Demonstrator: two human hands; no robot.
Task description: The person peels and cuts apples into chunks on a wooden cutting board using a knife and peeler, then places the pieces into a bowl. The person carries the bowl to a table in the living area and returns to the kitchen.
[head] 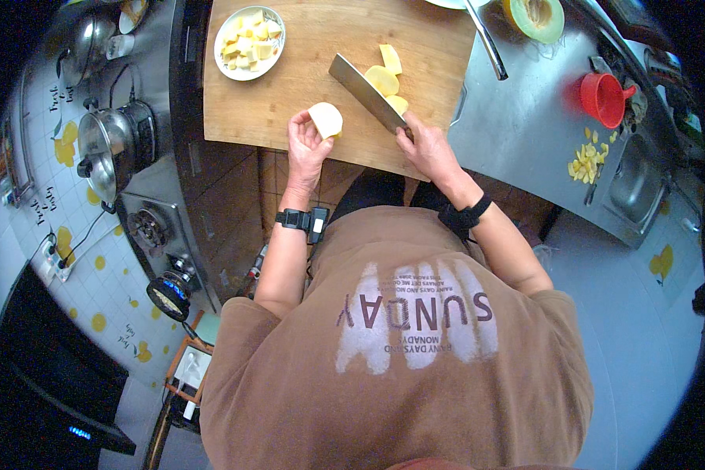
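Observation:
Held in my left hand (pixel 309 141) is a peeled, pale yellow chunk of fruit or vegetable (pixel 326 120), with a flat cut face turned up. My right hand (pixel 427 145) grips the handle of a cleaver (pixel 367 91), whose broad blade points up and left over the wooden cutting board (pixel 305 64). Beside the blade, on its right, lie several pale yellow cut pieces (pixel 382 80), one partly hidden by the cleaver and my hand. A white oval plate (pixel 222 66) of pale yellow cubes (pixel 251 44) stands at the board's upper left.
Right of the board, a steel counter (pixel 505 129) carries a cut melon (pixel 537 20), a red cup (pixel 604 100) and yellow peelings (pixel 587 163) near a sink (pixel 637 176). A knife or utensil (pixel 487 44) rests at a plate's edge. On the left stand a lidded pot (pixel 107 153) and a gas burner (pixel 148 228).

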